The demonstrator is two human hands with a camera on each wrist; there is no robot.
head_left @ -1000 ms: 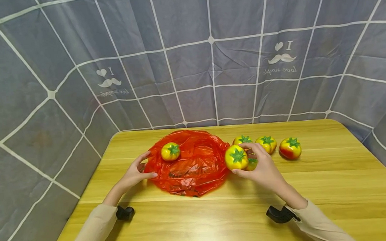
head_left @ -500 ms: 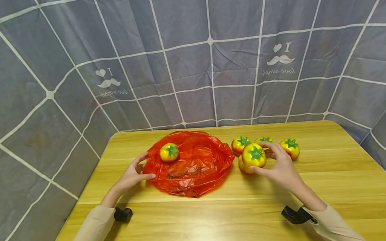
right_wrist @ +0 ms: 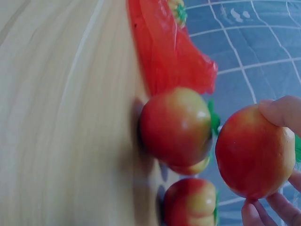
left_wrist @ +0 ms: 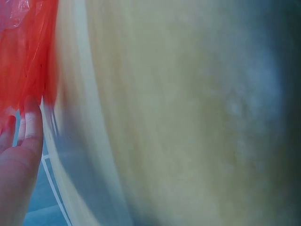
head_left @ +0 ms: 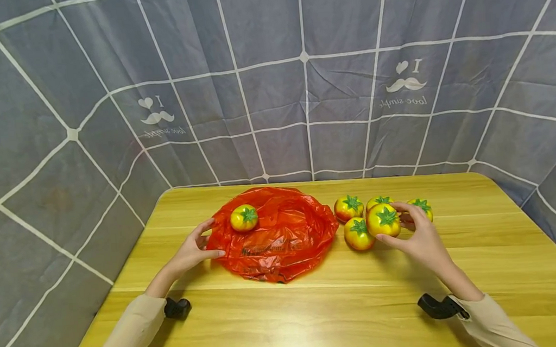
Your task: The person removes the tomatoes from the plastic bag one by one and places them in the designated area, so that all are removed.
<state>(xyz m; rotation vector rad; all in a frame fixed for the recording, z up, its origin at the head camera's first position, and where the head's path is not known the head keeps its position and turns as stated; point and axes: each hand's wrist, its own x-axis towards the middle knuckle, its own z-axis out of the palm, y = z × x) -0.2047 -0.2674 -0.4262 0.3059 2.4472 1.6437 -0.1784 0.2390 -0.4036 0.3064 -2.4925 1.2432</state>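
Note:
My right hand holds a yellow-red tomato with a green star-shaped top, thumb on the near side and fingers on the far side. In the right wrist view this held tomato appears raised beside the others. My left hand grips the left edge of a red plastic bag, its thumb in front and fingers behind; in the left wrist view the fingers meet the red plastic. Another tomato sits at the bag's left part; whether inside or on top I cannot tell.
Several tomatoes stand right of the bag: one at the back, one in front, one partly hidden behind the held one, and one at the right. The wooden table ends at a grey checked curtain.
My right hand has moved to the right, away from the bag, carrying the tomato. The front tomato on the table has come into full view. My left hand stays at the bag.

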